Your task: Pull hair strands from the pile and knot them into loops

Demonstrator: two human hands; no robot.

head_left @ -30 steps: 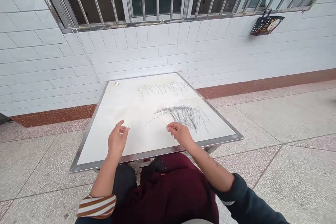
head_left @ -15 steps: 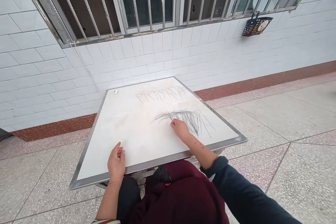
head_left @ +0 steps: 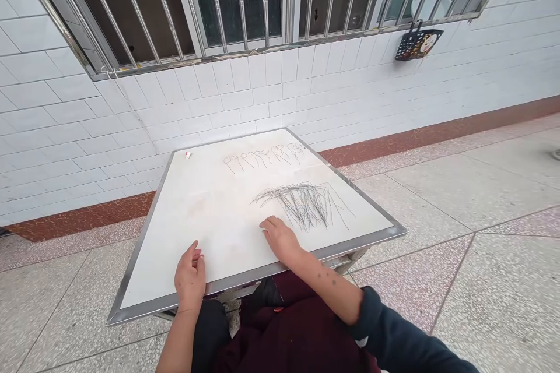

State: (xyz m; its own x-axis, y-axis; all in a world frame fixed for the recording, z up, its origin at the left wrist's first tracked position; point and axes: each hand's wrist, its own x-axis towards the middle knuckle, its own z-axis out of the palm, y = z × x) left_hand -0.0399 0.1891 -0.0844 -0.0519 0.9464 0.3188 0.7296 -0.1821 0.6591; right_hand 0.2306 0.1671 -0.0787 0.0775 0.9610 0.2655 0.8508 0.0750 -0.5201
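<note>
My left hand [head_left: 190, 277] rests at the table's near left edge, its fingers loosely curled but apart, holding nothing visible. My right hand [head_left: 280, 240] is low over the white tabletop, left of a spread bundle of thin dark wire-like strands [head_left: 308, 204]. Its fingers are bent together in a pinch. Whatever they hold, if anything, is too thin or hidden to make out. Farther back lies a row of thin strands with looped tops [head_left: 262, 156], laid side by side.
The white table [head_left: 210, 186] has a metal rim and stands against a tiled wall. A small white and red object [head_left: 188, 155] sits at its far left corner. Above are barred windows, and a dark patterned basket [head_left: 417, 45] hangs from the bars at the right.
My right hand has moved left and slightly nearer me, away from the dark strands, which now show more fully. My left hand stays at about the same place on the table. The view has shifted slightly.
</note>
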